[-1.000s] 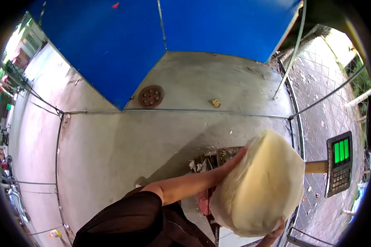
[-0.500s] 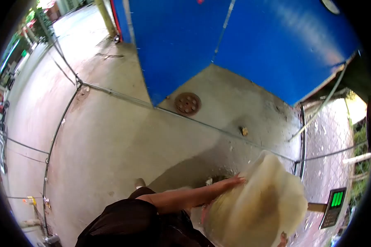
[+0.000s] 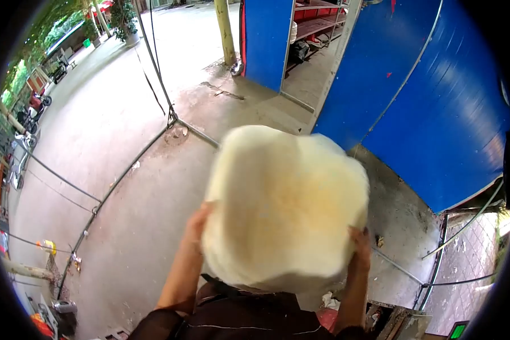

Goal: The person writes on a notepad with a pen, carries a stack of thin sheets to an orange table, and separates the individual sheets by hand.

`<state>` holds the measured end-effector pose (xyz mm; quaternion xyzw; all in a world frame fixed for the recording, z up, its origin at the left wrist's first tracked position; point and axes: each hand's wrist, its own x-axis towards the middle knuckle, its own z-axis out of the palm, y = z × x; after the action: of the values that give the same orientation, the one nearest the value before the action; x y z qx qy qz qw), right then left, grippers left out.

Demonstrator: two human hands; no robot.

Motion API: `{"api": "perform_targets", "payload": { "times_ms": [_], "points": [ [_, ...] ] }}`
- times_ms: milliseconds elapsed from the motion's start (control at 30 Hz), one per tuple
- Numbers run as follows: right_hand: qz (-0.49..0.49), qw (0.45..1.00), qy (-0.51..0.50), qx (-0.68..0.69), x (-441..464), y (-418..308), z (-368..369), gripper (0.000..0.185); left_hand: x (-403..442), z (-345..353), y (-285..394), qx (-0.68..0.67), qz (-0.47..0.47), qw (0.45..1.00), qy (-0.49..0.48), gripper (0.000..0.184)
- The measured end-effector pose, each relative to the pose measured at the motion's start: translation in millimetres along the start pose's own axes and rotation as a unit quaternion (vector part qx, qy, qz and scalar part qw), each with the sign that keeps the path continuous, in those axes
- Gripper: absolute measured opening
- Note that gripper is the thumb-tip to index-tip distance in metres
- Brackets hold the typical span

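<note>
A large, soft-looking cream bundle (image 3: 289, 204) with rounded, lumpy edges fills the middle of the head view, held up in front of my body. Blur and its plain surface leave its exact kind unclear. My left hand (image 3: 200, 221) grips its left side, with the fingers partly smeared. On the opposite side, my right hand (image 3: 360, 245) clasps the lower right edge, fingers curled against it. The underside and whatever lies behind the bundle are hidden.
Blue panels (image 3: 419, 102) with an open doorway (image 3: 314, 62) stand ahead, shelves inside. A metal frame bar (image 3: 133, 165) crosses the concrete floor. A green-lit display (image 3: 458, 330) sits at the lower right, near a wooden structure (image 3: 388, 323). A yellowish post (image 3: 225, 34) rises beyond.
The bundle has moved from the lower right, beside the display, up and left to the middle. Both hands moved with it. My view has turned left, bringing the doorway into sight.
</note>
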<state>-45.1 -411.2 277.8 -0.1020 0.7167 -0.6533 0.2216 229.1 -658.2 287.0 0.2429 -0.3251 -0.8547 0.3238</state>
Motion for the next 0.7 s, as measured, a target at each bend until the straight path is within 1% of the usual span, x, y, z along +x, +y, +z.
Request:
{"api": "perform_targets", "payload": {
  "times_ms": [33, 67, 100, 133, 167, 200, 233, 267, 300, 333, 367, 400, 500, 567, 600, 633, 667, 700],
  "points": [
    [0.058, 0.996, -0.031, 0.057, 20.7, -16.4, 36.7, 0.032, 10.9, -30.2, 9.4, -0.053, 0.076, 0.995, -0.026, 0.042],
    [0.115, 0.985, -0.063, 0.115, 40.1, -28.7, 69.2, 0.037, 13.8, -44.7, 26.5, -0.024, 0.126, 0.991, 0.045, 0.04],
    [0.097, 0.98, -0.104, 0.143, 65.2, -24.8, 100.3, 0.037, 17.8, -52.4, 46.2, -0.04, 0.144, 0.987, 0.062, 0.037],
    [0.08, 0.972, -0.144, 0.169, 90.5, -21.2, 131.1, 0.038, 22.8, -43.3, 65.8, -0.013, 0.169, 0.977, 0.125, 0.036],
    [0.097, 0.963, -0.203, 0.146, 112.4, -40.2, 164.5, 0.033, 27.0, -50.8, 77.1, -0.041, 0.174, 0.964, 0.197, 0.037],
    [0.114, 0.95, -0.262, 0.122, 129.6, -58.2, 196.3, 0.028, 32.1, -56.8, 94.9, -0.002, 0.194, 0.964, 0.18, 0.038],
    [0.128, 0.942, -0.283, 0.124, 139.9, -65.8, 224.8, 0.03, 41.1, -37.1, 112.6, 0.03, 0.228, 0.946, 0.229, 0.04],
    [0.136, 0.934, -0.304, 0.127, 154.6, -74.9, 252.7, 0.032, 47.8, -33.7, 118.5, 0.044, 0.277, 0.928, 0.247, 0.054],
    [0.132, 0.911, -0.36, 0.15, 171.8, -82.0, 278.6, 0.033, 54.3, -50.7, 131.7, 0.04, 0.286, 0.924, 0.252, 0.056],
    [0.131, 0.884, -0.415, 0.171, 188.2, -86.4, 305.0, 0.034, 52.7, -100.8, 147.9, 0.077, 0.271, 0.938, 0.2, 0.055],
    [0.132, 0.853, -0.466, 0.192, 203.5, -91.6, 331.5, 0.035, 56.1, -114.9, 164.3, 0.067, 0.274, 0.928, 0.244, 0.056],
    [0.137, 0.844, -0.486, 0.18, 218.1, -100.5, 356.5, 0.035, 66.1, -119.4, 177.6, 0.055, 0.274, 0.916, 0.288, 0.056],
    [0.143, 0.82, -0.532, 0.157, 263.0, -112.4, 426.2, 0.037, 112.6, -130.0, 196.6, 0.042, 0.305, 0.892, 0.332, 0.054],
    [0.122, 0.813, -0.544, 0.169, 301.6, -107.6, 470.3, 0.037, 160.3, -139.4, 214.7, 0.027, 0.299, 0.907, 0.296, 0.052],
    [0.138, 0.815, -0.54, 0.16, 313.3, -105.0, 471.9, 0.037, 174.3, -141.2, 215.8, 0.019, 0.295, 0.915, 0.275, 0.051],
    [0.153, 0.818, -0.533, 0.152, 334.7, -108.7, 486.0, 0.037, 206.0, -149.0, 226.7, 0.011, 0.288, 0.924, 0.252, 0.05],
    [0.157, 0.823, -0.525, 0.149, 356.5, -115.9, 500.6, 0.037, 238.1, -166.2, 241.2, 0.051, 0.287, 0.912, 0.289, 0.055],
    [0.141, 0.834, -0.512, 0.148, 382.5, -118.7, 515.1, 0.037, 271.6, -185.2, 251.6, 0.084, 0.288, 0.897, 0.325, 0.06]
  ]
}}
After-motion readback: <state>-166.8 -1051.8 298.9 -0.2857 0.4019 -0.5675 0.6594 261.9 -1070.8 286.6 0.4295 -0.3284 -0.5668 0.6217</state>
